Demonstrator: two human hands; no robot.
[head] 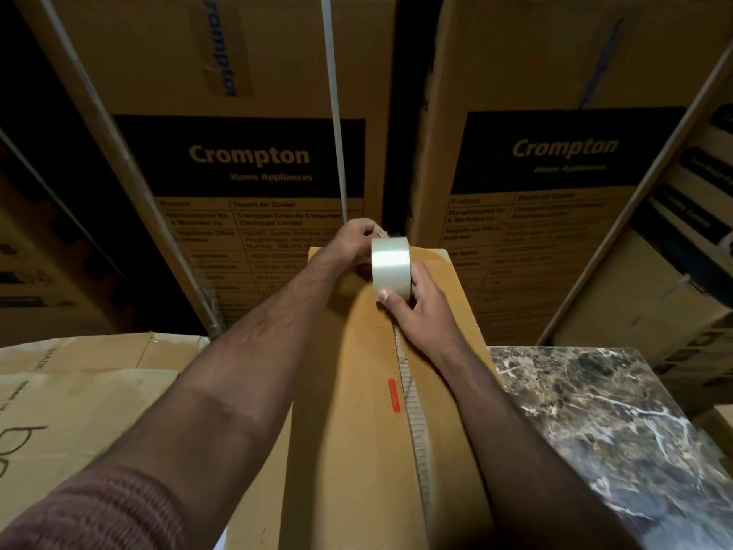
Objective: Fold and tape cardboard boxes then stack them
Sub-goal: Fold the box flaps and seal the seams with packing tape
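Note:
A long brown cardboard box [357,410] lies lengthwise in front of me, its two top flaps folded shut with a seam running down the middle. A roll of clear packing tape [390,264] stands on edge over the far end of that seam. My right hand [416,307] grips the roll from the near side, thumb on its face. My left hand [357,242] reaches to the box's far edge beside the roll, fingers pinched at what looks like the tape's loose end. A small red label [394,394] sits beside the seam.
Two tall Crompton cartons [254,160] [563,152] stand close behind the box. A flat cardboard sheet with marker writing [79,398] lies at the left. A dark marble slab [603,422] sits at the right. More stacked cartons [690,271] fill the far right.

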